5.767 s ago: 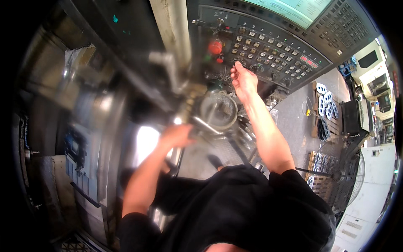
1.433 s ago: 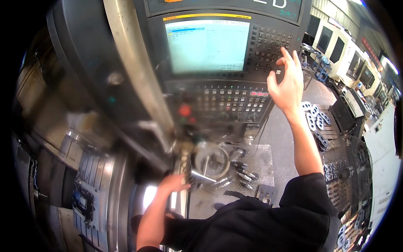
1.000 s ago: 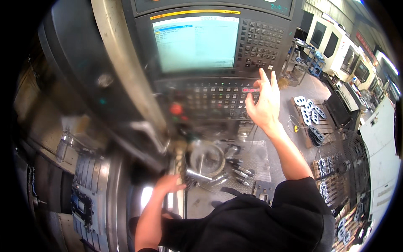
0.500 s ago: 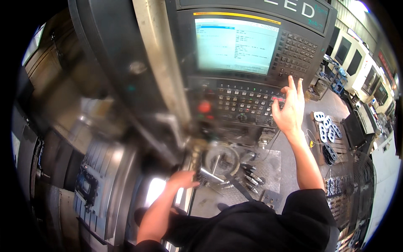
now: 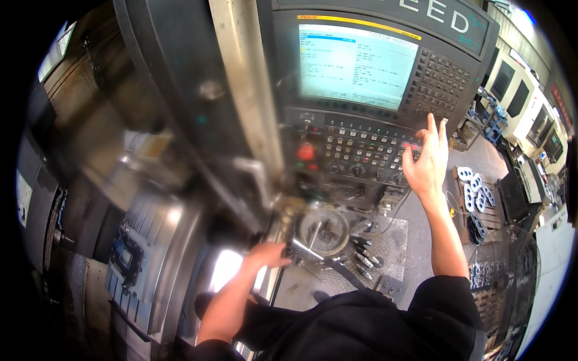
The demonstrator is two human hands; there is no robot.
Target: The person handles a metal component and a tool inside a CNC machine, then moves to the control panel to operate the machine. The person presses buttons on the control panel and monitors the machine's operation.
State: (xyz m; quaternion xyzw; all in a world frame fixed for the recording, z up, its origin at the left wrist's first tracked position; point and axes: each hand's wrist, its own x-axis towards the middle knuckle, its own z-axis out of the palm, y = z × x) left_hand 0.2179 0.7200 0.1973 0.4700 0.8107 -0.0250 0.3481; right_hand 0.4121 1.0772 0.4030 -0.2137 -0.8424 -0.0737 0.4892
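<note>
My right hand (image 5: 428, 165) is raised in front of the machine's control panel (image 5: 368, 147), beside the lower right of its rows of buttons. Its fingers are spread, with two pointing up toward the keypad (image 5: 442, 81), and nothing is in it. Whether a fingertip touches a key, I cannot tell. Lower left, my left hand (image 5: 268, 256) lies at the edge of the machine's door opening, fingers and thumb apart, with no held thing visible. Just right of it is the end of a metal bar (image 5: 307, 251) with a dark handle. Above the buttons a screen (image 5: 356, 66) is lit with text lines.
A red emergency stop button (image 5: 306, 151) sits at the panel's left. Inside the machine, a dark part (image 5: 125, 256) is on a slotted table. Below the panel stand a round container (image 5: 325, 231) and several tool holders (image 5: 368, 260). Metal parts (image 5: 475, 188) lie on a pallet at right.
The panel and the rest of the scene have shifted slightly right in the picture. Both hands keep nearly the same pose, the right one still raised by the buttons.
</note>
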